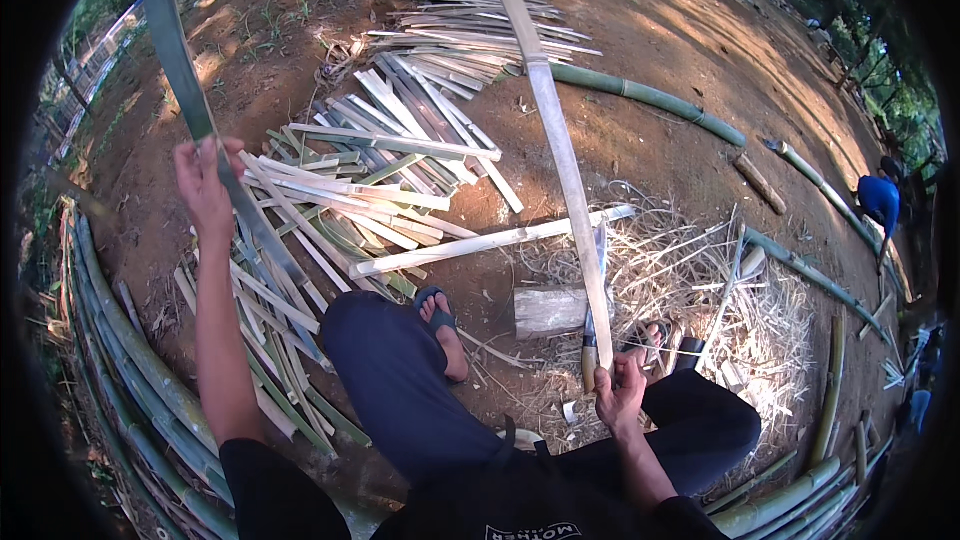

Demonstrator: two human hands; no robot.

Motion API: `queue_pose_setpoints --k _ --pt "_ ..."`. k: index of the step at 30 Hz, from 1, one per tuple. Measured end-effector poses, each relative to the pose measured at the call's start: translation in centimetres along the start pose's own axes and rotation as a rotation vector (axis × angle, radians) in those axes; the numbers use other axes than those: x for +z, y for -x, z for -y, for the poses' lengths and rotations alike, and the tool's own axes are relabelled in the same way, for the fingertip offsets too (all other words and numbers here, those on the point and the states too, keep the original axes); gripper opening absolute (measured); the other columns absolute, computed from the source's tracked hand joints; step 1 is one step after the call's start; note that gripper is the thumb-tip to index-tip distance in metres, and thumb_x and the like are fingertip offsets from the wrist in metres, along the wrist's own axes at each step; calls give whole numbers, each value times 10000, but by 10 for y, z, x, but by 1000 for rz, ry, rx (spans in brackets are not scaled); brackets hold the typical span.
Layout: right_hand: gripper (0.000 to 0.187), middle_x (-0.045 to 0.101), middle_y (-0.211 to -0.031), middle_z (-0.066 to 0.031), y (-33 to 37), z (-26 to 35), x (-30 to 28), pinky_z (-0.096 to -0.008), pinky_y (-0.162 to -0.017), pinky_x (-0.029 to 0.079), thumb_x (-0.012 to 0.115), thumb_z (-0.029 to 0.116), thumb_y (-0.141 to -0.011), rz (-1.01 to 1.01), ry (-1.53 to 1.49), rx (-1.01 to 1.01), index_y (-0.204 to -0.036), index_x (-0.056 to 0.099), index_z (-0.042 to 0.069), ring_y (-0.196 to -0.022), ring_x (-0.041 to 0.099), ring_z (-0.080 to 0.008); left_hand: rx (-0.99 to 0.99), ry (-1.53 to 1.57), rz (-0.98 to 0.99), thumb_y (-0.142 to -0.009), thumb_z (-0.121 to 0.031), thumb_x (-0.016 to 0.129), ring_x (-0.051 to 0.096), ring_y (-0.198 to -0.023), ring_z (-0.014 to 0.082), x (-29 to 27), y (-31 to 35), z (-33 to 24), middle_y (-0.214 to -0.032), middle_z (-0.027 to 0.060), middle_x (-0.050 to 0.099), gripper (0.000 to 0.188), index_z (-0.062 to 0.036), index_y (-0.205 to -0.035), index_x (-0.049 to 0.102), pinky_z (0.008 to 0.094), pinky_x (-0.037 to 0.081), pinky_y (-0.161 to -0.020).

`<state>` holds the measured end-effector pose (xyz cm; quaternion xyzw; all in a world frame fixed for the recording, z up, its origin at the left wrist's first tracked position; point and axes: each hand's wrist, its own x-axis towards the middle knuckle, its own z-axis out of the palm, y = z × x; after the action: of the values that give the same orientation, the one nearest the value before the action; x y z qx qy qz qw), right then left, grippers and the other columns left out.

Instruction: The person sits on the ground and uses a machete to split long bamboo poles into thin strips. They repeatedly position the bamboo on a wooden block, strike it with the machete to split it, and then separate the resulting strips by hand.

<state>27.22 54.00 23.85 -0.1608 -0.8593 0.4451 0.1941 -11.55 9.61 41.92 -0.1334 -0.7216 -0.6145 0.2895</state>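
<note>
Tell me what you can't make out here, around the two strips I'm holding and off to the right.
Head view:
Green strip, in the left hand: the picture's top edge cuts off its far end.
Pale strip, in the right hand: its far end is also cut off by the top edge.
Knife: the pale strip covers part of its blade.
Person in blue: too small to tell what they are doing.
</note>
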Motion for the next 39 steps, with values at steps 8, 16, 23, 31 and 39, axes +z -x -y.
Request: queue_pose_setpoints --k 8,16,23,31,39 --pt "349 607 -690 -72 -14 3 -1 -282 -570 458 712 305 -933 -158 19 -97 -1054 576 8 -599 570 -119 -100 817 -78 -1029 -229 506 425 -465 111 174 2 -58 -645 5 425 137 -108 -1057 446 275 388 -443" --pt "368 669 -767 -148 -3 -34 -15 -395 -632 504 786 309 -841 -83 129 -109 -1026 652 20 -652 641 -291 -616 1045 -26 -1019 -598 294 279 -430 92 197 36 -5 -577 -28 334 550 -98 -929 504 271 254 -421" --pt "359 697 -802 -152 -17 -4 -12 -385 -642 507 790 284 -845 49 189 -28 -1097 672 57 -686 650 -294 -758 1124 -91 -1024 -574 298 539 -672 220 214 39 23 -821 92 526 546 -68 -942 487 351 491 -693" --pt "390 664 -682 -165 -36 14 -15 -380 -572 507 791 300 -849 33 215 -129 -1122 671 48 -573 647 -286 -708 1190 -51 -1035 -557 178 601 -1179 397 212 36 26 -1218 262 605 659 7 -1206 473 503 483 -1053" --pt "368 686 -720 -185 -45 30 -17 -375 -579 525 771 257 -866 73 215 -194 -1153 666 52 -611 693 -297 -738 1297 -54 -1033 -533 208 618 -1148 369 209 36 12 -1232 244 611 632 -8 -1221 504 468 496 -1049"
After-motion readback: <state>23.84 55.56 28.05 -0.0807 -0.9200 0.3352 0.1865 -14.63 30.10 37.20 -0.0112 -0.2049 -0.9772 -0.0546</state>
